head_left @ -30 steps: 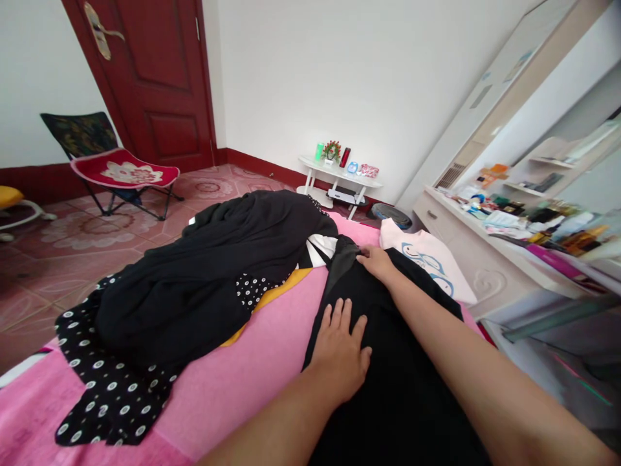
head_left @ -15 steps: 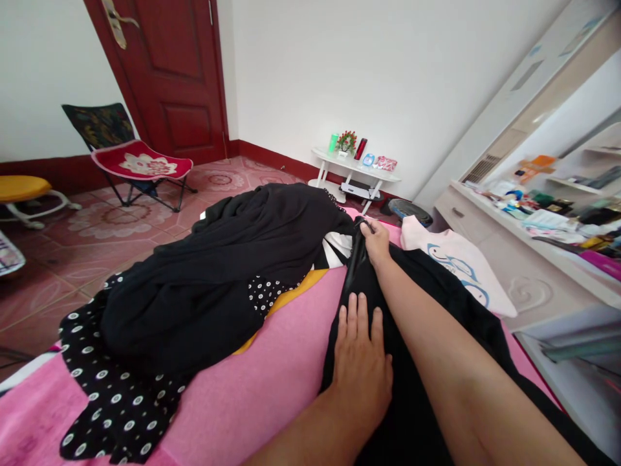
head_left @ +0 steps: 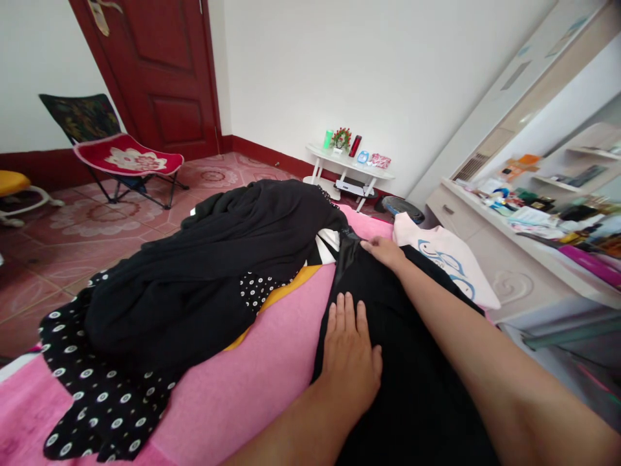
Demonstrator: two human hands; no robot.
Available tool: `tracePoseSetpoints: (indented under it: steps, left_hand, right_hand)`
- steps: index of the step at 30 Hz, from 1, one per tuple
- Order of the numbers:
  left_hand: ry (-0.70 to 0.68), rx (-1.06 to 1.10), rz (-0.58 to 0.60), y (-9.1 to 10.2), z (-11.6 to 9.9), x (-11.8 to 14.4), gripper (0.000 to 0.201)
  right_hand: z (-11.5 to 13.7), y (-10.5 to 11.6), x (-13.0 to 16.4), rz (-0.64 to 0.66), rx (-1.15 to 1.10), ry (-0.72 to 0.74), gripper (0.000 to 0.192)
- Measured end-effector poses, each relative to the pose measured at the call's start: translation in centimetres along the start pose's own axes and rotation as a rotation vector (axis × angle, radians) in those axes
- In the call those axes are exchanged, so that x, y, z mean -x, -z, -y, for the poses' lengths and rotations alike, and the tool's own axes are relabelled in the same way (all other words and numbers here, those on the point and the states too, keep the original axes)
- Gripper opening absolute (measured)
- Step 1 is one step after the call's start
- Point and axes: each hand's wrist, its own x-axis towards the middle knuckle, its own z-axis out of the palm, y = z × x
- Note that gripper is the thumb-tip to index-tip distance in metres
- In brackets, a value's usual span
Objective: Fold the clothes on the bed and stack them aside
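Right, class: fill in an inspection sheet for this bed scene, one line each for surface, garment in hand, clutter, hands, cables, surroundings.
Surface: pink bed cover, partly covered.
Garment in hand: black garment, spread flat.
Clutter: heap of black clothes, polka-dot fabric, white printed top.
Hands: left hand flat on the garment; right hand at its far end, grip unclear.
Cables: nothing seen.
Surroundings: folding chair, red door, white side table, cluttered dresser.

Black garment [head_left: 402, 362], pink bedcover [head_left: 252, 375], black white-dotted cloth [head_left: 97, 395].
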Motion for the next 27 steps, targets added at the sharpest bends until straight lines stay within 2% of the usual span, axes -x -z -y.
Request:
tracePoseSetpoints:
  steps: [3,6,8,11,15,18,23,27]
  left_hand:
    - [0.003,-0.001,-0.002,0.0,0.0,0.1,0.069]
    - [-0.008,-0.016,0.000,-0.1,0.1,0.0,0.069]
    - [-0.024,-0.030,0.003,-0.2,0.1,-0.1,0.068]
    - [-0.037,-0.053,0.023,-0.1,0.1,-0.2,0.067]
    - [-0.064,-0.078,0.050,0.3,0.2,-0.3,0.064]
    - [-0.106,-0.051,0.045,0.7,0.6,-0.3,0.061]
    - [-0.141,0.092,0.010,1.0,1.4,-0.3,0.049]
    - [-0.122,0.255,0.005,1.4,1.7,-0.4,0.046]
  right_hand:
    - [-1.8,0.4,1.9,0.003,0.105,-0.025,0.022]
    - [-2.5,-0.7,3.3,-0.125,0.202,-0.057,0.026]
    - [-2.5,-1.7,3.8,-0.163,0.276,-0.068,0.029]
    - [-2.0,-2.6,4.1,-0.116,0.327,-0.053,0.032]
    - [-1.4,-2.4,5.9,-0.069,0.336,-0.007,0.039]
    - [-1.2,-1.9,9.4,-0.024,0.320,0.052,0.046]
    - [-1.6,-0.9,17.9,-0.075,0.274,0.157,0.050]
    - [-1.6,0.3,25.3,0.028,0.167,0.264,0.048]
